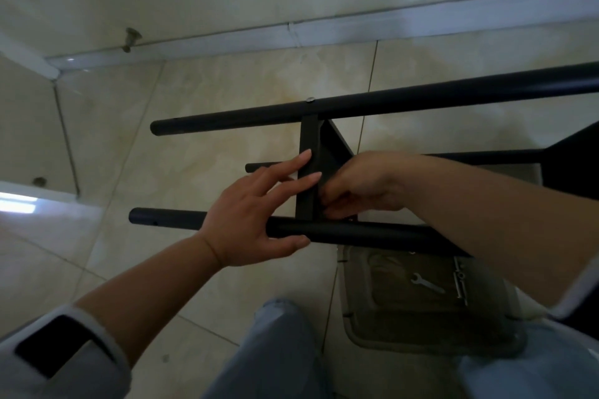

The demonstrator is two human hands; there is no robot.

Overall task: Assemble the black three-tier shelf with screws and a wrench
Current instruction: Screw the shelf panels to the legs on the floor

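The black shelf frame lies on its side above the tiled floor. A far pole (pixel 389 104) carries a screw head (pixel 310 100) where a black shelf panel (pixel 308 139) meets it. My left hand (pixel 256 214) rests over the near pole (pixel 356 233), thumb along its near side, straight fingers touching the panel's edge. My right hand (pixel 356 185) has its fingers curled at the joint of the panel and the near pole, pinching something small that I cannot make out. A silver wrench (pixel 428 283) lies in a tray below.
The clear plastic tray (pixel 366 330) on the floor by my knees also holds several screws (pixel 460 282). A third pole (pixel 486 157) and another black panel (pixel 573 172) lie to the right. The wall skirting (pixel 291 39) and a door stop (pixel 131 39) are beyond.
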